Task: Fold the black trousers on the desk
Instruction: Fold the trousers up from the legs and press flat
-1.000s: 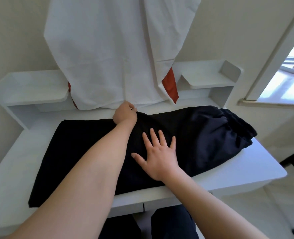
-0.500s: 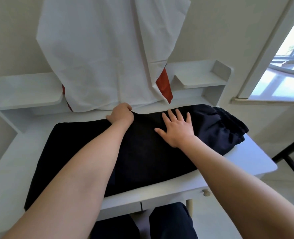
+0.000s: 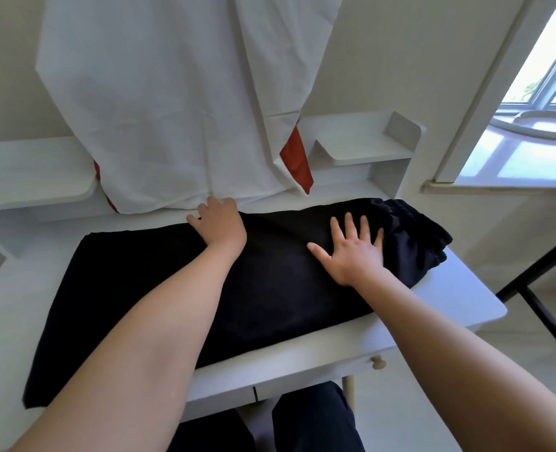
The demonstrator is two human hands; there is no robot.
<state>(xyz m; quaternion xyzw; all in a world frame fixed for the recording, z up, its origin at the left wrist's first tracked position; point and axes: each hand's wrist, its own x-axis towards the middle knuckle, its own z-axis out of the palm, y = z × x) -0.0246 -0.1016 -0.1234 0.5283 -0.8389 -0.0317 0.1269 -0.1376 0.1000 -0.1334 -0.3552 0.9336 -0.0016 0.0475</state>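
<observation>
The black trousers lie lengthwise across the white desk, legs to the left and the gathered waistband bunched at the right end. My left hand sits at the trousers' far edge near the middle, its fingers curled over the cloth there. My right hand lies flat on the trousers just left of the waistband, fingers straight and spread.
A white cloth with red-orange lining hangs on the wall down to the desk's back. White shelves stand at the back left and right. A drawer knob sticks out below the front edge. My dark-clad legs are under the desk.
My right hand has slid flat over the trousers from near the front middle to the right, up to the waistband. My left hand has stayed at the far edge.
</observation>
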